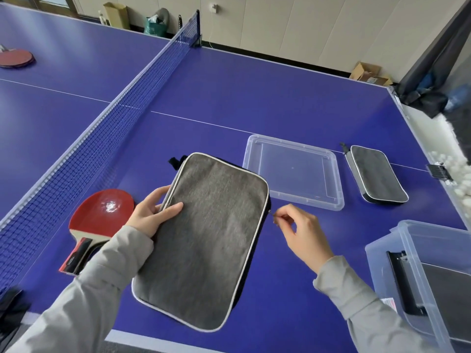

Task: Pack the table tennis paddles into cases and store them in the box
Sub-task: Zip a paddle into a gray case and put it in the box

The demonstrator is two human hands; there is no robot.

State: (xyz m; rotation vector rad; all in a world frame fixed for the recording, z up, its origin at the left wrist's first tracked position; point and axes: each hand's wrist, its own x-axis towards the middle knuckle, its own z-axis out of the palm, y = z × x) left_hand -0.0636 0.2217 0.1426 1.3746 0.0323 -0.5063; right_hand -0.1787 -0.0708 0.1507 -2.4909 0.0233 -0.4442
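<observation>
The left hand (150, 212) is gripping the grey case (204, 238) at frame centre. The right hand (300, 230) is pinching its zipper pull (272, 214). A red paddle (99, 220) is lying on the worktop (254, 98) at lower left

The box (418, 284) at the table's near right corner is cut off by the right and bottom edges; what lies inside shows only as a dark blur through its wall. The left hand (150, 212) and its sleeve (84, 296) hide part of the paddle (99, 220) and its handle. The zipper pull at the case (204, 240) is too small to make out between the right hand's (303, 235) fingertips. A second paddle (15, 58) is clipped by the left edge.
</observation>
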